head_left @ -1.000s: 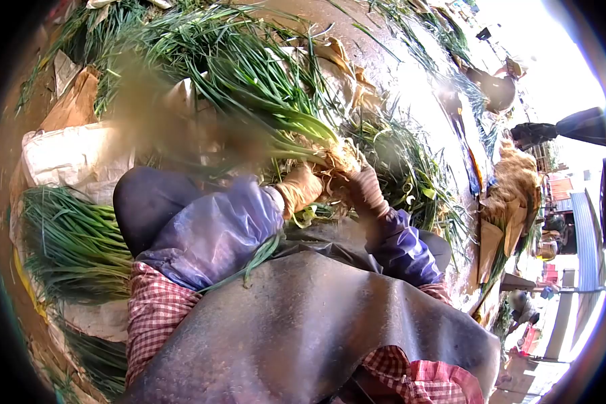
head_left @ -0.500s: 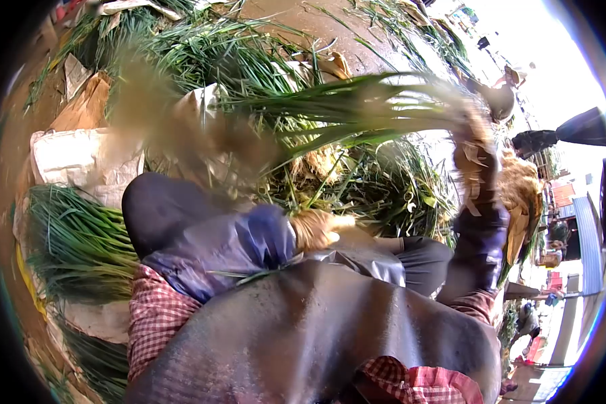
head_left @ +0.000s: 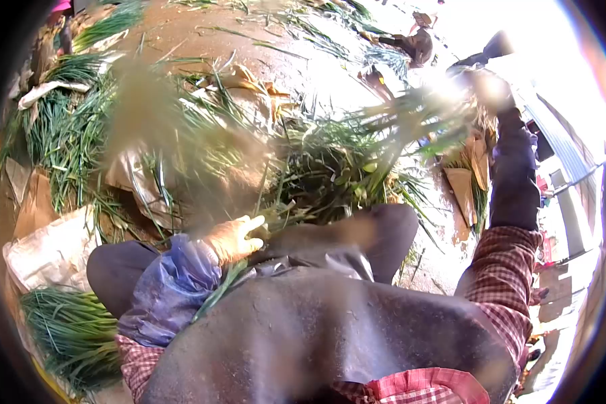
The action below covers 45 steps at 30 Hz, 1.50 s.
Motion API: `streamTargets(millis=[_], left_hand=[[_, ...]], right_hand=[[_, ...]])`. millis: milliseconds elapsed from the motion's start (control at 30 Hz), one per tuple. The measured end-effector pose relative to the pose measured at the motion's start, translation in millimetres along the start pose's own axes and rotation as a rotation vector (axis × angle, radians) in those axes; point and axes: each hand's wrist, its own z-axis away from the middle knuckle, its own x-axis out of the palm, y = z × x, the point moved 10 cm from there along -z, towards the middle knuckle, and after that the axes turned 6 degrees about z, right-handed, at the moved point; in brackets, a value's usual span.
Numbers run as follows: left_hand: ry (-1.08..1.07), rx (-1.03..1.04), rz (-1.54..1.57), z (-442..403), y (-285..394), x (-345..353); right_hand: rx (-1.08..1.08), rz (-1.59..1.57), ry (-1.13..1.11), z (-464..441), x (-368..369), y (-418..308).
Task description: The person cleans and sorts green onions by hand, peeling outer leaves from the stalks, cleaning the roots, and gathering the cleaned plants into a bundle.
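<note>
My left hand (head_left: 234,240), in a tan glove, hovers above my lap with its fingers apart and nothing in it. Stretched out to the upper right, my right hand (head_left: 489,91) is blurred by glare and closed on the root end of a bunch of green onions (head_left: 417,121), whose leaves trail to the left. Below that bunch, a heap of loose leaves and trimmings (head_left: 337,172) lies in front of my knees. Smears on the lens hide part of the pile left of the heap.
More green onions (head_left: 71,128) lie at the upper left, and a neat bundle (head_left: 71,337) rests at the lower left. A pale folded sack (head_left: 54,249) is beside my knee. Brown sheets (head_left: 461,195) stand near my right arm. Sheds (head_left: 565,148) show at the far right.
My right hand has left my left hand and swung up to the right with the bunch. My left hand has opened and shifted left. The view has turned too.
</note>
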Motion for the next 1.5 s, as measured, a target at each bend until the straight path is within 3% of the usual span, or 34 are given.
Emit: streamTargets(millis=[67,200,233,267,367,467,500,567,600,633,700,767,833,867,900,967,1033,1100,1133,1233,1300,1333,1400,1467,1500], left_hand=[[0.063,-0.002,-0.033,1,-6,-2],[0.042,-0.083,-0.056,6,12,-16],[-0.006,-0.114,-0.052,6,11,-13],[-0.018,-0.136,-0.075,4,8,-9],[-0.053,-0.174,-0.067,-2,-16,9],[0.059,-0.193,0.098,-3,-24,-4],[0.09,-0.135,0.159,-8,-29,-4],[0.22,-0.094,0.125,-11,-29,-24],[0.24,-0.127,0.166,-11,-35,-30],[0.341,-0.181,0.18,-11,-45,-38],[0.428,-0.197,0.172,-8,-51,-51],[0.528,-0.115,0.169,-8,-60,-57],[0.566,-0.075,0.212,-2,-54,-65],[0.6,-0.058,0.213,-1,-53,-67],[0.696,0.141,-0.026,0,-45,-67],[0.633,-0.158,0.243,-2,-74,-63],[0.519,-0.302,0.588,0,-79,-58],[0.67,-0.182,1.084,-10,-99,-45],[0.604,-0.182,1.254,-14,-103,-35],[0.397,-0.309,1.685,-9,-83,-12],[0.337,-0.327,1.873,-10,-60,2],[0.303,-0.306,1.976,-14,-47,4],[0.269,-0.288,2.071,-19,-34,5],[0.292,-0.139,2.235,-25,-26,-6],[0.189,0.019,2.241,-27,-18,-15]], right_hand=[[-0.113,-0.124,-0.252,5,26,-2],[-0.064,0.04,-0.344,-20,92,3],[-0.273,0.121,-0.395,-28,113,0],[-0.334,0.299,-0.42,-46,128,7],[-0.157,0.36,-0.142,-111,121,-19],[-0.057,0.129,0.209,-149,77,-99],[-0.118,0.042,0.276,-154,69,-130],[-0.681,-0.209,0.163,-146,81,-200],[-0.689,-0.211,0.155,-143,90,-205],[-0.238,-0.276,0.203,-159,99,-164],[0.117,-0.42,0.144,-147,150,-113],[0.181,-0.98,-0.08,-127,228,-93],[0.147,-1.69,-0.516,-94,311,-103],[0.237,-1.555,-0.255,-74,324,-89],[0.293,-1.481,-0.219,-58,347,-81],[0.409,-1.332,-0.16,-23,392,-64],[0.592,-1.219,-0.165,22,425,-40],[0.786,-1.403,-0.105,52,440,-73],[0.6,-1.331,-0.196,57,442,-75],[0.498,-1.535,-0.271,75,426,-110],[0.555,-1.689,-0.243,91,422,-106],[0.6,-1.546,-0.136,99,419,-94],[0.589,-1.45,-0.153,105,408,-114],[0.535,-1.438,-0.064,114,404,-136],[0.496,-1.48,-0.113,121,402,-156]])
